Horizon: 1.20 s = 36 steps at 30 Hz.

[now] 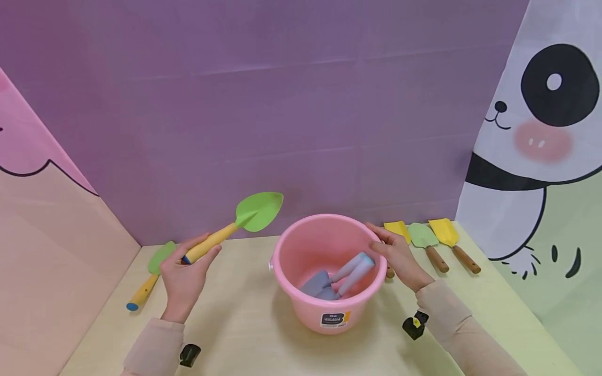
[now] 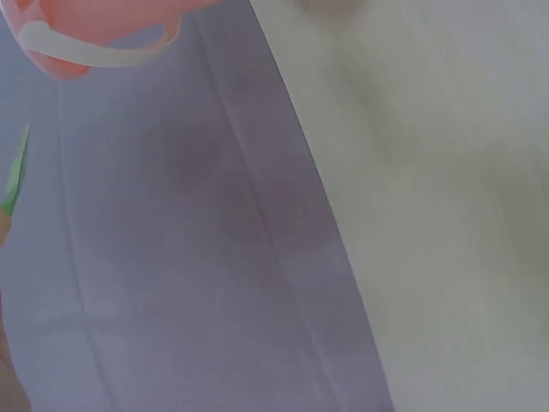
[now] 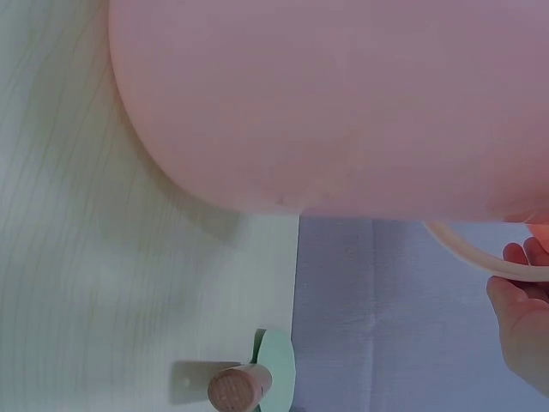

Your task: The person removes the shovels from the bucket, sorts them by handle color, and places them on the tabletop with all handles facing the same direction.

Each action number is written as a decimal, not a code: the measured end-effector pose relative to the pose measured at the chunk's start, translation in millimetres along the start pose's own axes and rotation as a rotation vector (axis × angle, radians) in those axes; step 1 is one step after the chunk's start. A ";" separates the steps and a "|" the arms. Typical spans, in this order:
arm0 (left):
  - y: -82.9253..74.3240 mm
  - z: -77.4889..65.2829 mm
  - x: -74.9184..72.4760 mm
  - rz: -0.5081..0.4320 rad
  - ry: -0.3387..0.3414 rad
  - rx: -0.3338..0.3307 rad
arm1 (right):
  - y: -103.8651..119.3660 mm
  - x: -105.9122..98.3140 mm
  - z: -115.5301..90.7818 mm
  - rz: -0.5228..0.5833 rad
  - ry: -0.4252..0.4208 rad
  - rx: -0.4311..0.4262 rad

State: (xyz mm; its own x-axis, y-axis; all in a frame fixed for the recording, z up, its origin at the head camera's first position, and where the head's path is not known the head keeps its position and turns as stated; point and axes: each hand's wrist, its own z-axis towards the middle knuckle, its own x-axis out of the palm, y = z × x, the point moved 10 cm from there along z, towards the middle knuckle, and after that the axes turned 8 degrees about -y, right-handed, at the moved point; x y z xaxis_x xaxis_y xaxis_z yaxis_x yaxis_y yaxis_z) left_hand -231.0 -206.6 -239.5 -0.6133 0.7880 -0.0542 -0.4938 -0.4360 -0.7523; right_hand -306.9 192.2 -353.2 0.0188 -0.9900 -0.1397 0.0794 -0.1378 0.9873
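Note:
In the head view my left hand (image 1: 181, 287) holds a trowel (image 1: 260, 211) by its yellow wooden handle. The trowel's bright green, leaf-shaped blade points up and right, above and left of a pink bucket (image 1: 305, 308). Two blue-grey toy shovels (image 1: 317, 284) with pale handles lie inside the bucket, leaning on its right wall. My right hand (image 1: 400, 261) grips the bucket's right rim, thumb over the edge. From the right wrist, the bucket's side fills the upper part, and its white carrying handle (image 3: 463, 249) passes by my fingers at the right edge.
A second green trowel (image 1: 161, 256) lies at the table's left. Along the right lie a pale green trowel (image 1: 423, 235), a yellow shovel (image 1: 443, 231) and another yellow one (image 1: 397, 228) partly behind my hand. A purple wall (image 1: 301, 130) closes the back; printed panels flank both sides.

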 end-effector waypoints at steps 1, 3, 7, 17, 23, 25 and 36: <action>3.8 -0.6 -1.8 -0.002 -0.009 -0.015 | 0.2 0.0 0.0 0.002 0.000 -0.004; 15.9 -1.4 -6.1 -0.004 -0.037 -0.044 | 0.5 0.1 -0.1 0.007 0.002 -0.007; 48.8 -2.6 -15.7 0.005 -0.108 -0.103 | 1.0 -0.3 -0.4 0.016 -0.001 -0.010; 115.7 -13.4 -37.9 0.045 -0.256 -0.369 | 1.9 -0.3 -0.6 0.019 0.001 -0.007; 149.1 -22.2 -46.7 0.067 -0.299 -0.484 | 0.5 -1.7 0.3 0.013 -0.004 -0.003; 157.5 -24.6 -49.6 0.075 -0.319 -0.496 | 0.5 -2.6 0.2 0.011 -0.005 -0.007; 182.6 -39.0 -65.4 0.180 -0.397 -0.552 | 2.3 -1.4 -0.6 0.000 0.007 -0.021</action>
State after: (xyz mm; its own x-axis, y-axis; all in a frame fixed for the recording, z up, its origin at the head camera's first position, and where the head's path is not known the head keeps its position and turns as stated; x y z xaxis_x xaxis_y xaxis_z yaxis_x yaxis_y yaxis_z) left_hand -257.1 -320.8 -398.9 -0.8866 0.4604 -0.0443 -0.0429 -0.1773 -0.9832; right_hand -306.1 193.2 -350.8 0.0261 -0.9898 -0.1400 0.1003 -0.1367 0.9855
